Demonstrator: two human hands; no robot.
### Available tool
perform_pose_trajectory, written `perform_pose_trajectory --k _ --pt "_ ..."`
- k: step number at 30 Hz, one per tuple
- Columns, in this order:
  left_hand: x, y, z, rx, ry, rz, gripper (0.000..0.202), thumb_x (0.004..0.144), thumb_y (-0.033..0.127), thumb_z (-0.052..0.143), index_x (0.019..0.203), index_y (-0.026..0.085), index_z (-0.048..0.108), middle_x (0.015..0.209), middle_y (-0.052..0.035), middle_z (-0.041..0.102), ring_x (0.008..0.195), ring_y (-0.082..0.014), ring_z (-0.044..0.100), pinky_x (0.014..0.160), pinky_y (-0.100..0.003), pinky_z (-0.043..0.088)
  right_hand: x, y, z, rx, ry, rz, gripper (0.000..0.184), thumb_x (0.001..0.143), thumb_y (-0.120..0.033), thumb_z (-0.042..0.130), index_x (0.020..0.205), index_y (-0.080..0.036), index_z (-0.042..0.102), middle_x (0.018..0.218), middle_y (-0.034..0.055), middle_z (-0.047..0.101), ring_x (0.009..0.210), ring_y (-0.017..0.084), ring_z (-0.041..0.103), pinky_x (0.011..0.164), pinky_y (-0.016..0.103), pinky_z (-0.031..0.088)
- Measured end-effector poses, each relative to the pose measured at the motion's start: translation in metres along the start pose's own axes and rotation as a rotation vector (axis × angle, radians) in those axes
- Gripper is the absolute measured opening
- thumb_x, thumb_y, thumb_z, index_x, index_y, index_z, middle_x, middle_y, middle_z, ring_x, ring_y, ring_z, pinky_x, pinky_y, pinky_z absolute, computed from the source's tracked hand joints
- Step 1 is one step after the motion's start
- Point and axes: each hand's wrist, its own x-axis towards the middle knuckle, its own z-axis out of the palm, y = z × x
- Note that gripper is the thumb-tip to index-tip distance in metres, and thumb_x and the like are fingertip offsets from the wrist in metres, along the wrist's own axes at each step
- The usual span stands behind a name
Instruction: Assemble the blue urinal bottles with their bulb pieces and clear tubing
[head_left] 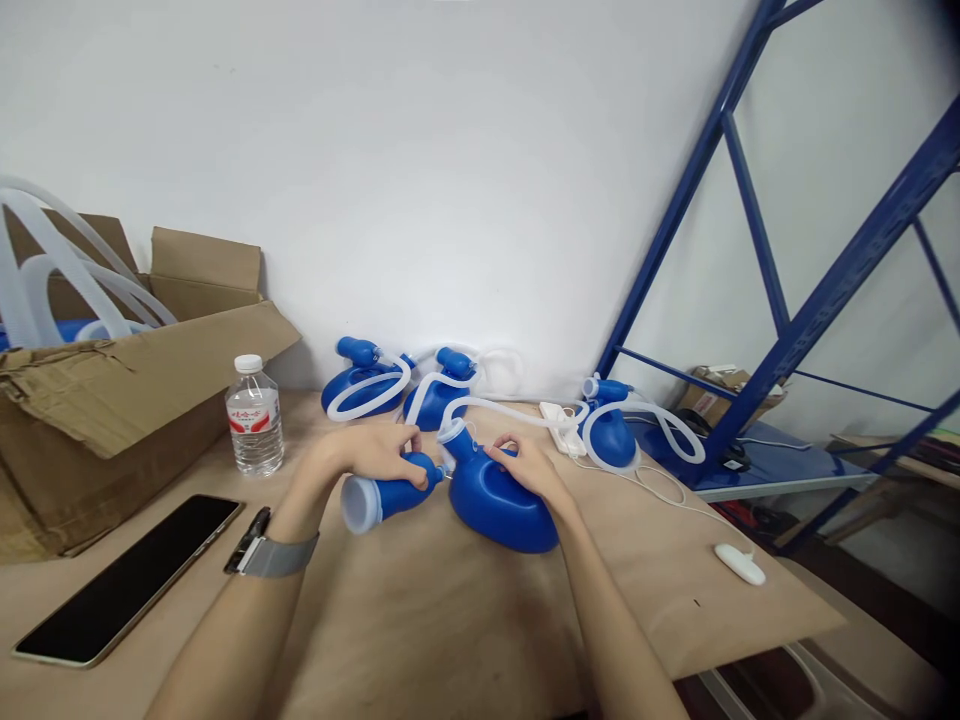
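Observation:
My left hand [375,452] grips the narrow end of a blue funnel piece [386,497], whose wide translucent mouth points toward me at the left. My right hand [529,468] lies over a blue plastic urinal bottle [502,510] on its side, fingers near its neck. The funnel's tip sits close to that neck, and the join is hidden by my fingers. A white tube [510,412] runs from the neck to the right. Behind my hands stand several similar bottles [364,390] with coiled white tubing.
A cardboard box [112,390] holding large white tubing stands at left, beside a water bottle [255,420]. A tablet [127,580] and a pen [251,540] lie near my left wrist. A white oval object [739,563] lies at right. A blue metal shelf frame [825,280] rises behind.

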Motion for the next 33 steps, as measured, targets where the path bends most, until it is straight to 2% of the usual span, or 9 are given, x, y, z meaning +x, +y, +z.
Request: perform_pose_trajectory --k 4,8,12,14,17,21,24,27,33 --pt "-0.005 0.001 -0.008 -0.259 -0.083 0.09 0.041 0.075 0.052 0.069 0.107 0.026 0.07 0.115 -0.0014 0.073 0.107 -0.0278 0.065 0.085 -0.029 0.05 -0.009 0.017 -0.006 0.256 -0.062 -0.081 0.041 0.084 -0.054 0.069 0.11 -0.023 0.07 0.105 0.0058 0.079 0.098 0.027 0.073 0.085 0.036 0.055" --pt "-0.014 -0.015 -0.014 -0.71 -0.01 0.067 0.053 0.074 0.055 0.07 0.12 0.029 0.064 0.119 -0.0026 0.071 0.102 -0.0297 0.068 0.079 -0.033 0.055 -0.023 0.025 -0.01 0.148 0.061 -0.094 0.041 0.09 -0.059 0.061 0.109 -0.024 0.072 0.122 0.0081 0.074 0.117 0.031 0.066 0.104 0.045 0.048" --pt "-0.021 -0.014 -0.013 -1.185 0.075 0.089 0.079 0.077 0.06 0.07 0.146 0.033 0.043 0.121 -0.0057 0.07 0.085 -0.0273 0.072 0.071 -0.038 0.059 -0.029 0.028 -0.016 0.05 0.032 -0.124 0.043 0.091 -0.057 0.062 0.118 -0.025 0.069 0.128 0.0083 0.071 0.122 0.032 0.064 0.107 0.048 0.047" --pt "-0.013 -0.004 -0.005 -1.214 0.057 0.144 0.082 0.077 0.059 0.072 0.148 0.03 0.042 0.122 -0.0067 0.071 0.085 -0.0265 0.073 0.074 -0.038 0.059 -0.03 0.03 -0.018 0.036 -0.017 -0.207 0.043 0.09 -0.054 0.063 0.121 -0.025 0.068 0.129 0.0088 0.07 0.124 0.032 0.063 0.109 0.047 0.047" --pt "0.015 0.018 0.019 -1.138 0.012 0.254 0.072 0.077 0.053 0.075 0.14 0.023 0.056 0.13 -0.0078 0.069 0.107 -0.0291 0.07 0.09 -0.036 0.057 -0.033 0.035 -0.016 0.016 0.001 -0.291 0.047 0.089 -0.049 0.066 0.128 -0.023 0.066 0.135 0.0104 0.068 0.128 0.032 0.061 0.113 0.05 0.044" --pt "0.058 0.043 0.063 -1.083 0.072 0.2 0.058 0.088 0.052 0.065 0.137 0.021 0.063 0.137 -0.0074 0.068 0.13 -0.0301 0.06 0.109 -0.038 0.049 -0.046 0.039 -0.01 0.078 0.057 -0.325 0.054 0.084 -0.039 0.07 0.135 -0.023 0.063 0.139 0.0102 0.067 0.128 0.032 0.062 0.112 0.052 0.045" --pt "0.075 0.054 0.084 -1.079 0.155 0.163 0.055 0.09 0.051 0.065 0.137 0.021 0.065 0.146 -0.0071 0.064 0.138 -0.0286 0.054 0.114 -0.036 0.046 -0.058 0.039 -0.008 0.148 0.076 -0.299 0.052 0.085 -0.036 0.069 0.135 -0.022 0.063 0.133 0.0101 0.071 0.122 0.031 0.066 0.108 0.049 0.05" --pt "0.078 0.06 0.087 -1.203 0.163 0.177 0.056 0.095 0.05 0.061 0.141 0.019 0.062 0.15 -0.0085 0.06 0.138 -0.0274 0.055 0.112 -0.035 0.048 -0.066 0.038 -0.008 0.19 0.128 -0.261 0.048 0.087 -0.041 0.066 0.131 -0.022 0.065 0.13 0.0104 0.073 0.119 0.032 0.068 0.105 0.047 0.052" --pt "0.069 0.063 0.08 -1.308 -0.098 0.06 0.056 0.094 0.055 0.065 0.135 0.017 0.066 0.125 -0.0131 0.075 0.106 -0.0286 0.073 0.084 -0.037 0.062 -0.068 0.033 -0.005 0.189 0.174 -0.229 0.042 0.088 -0.045 0.065 0.123 -0.022 0.067 0.122 0.0097 0.075 0.114 0.031 0.07 0.101 0.043 0.053"
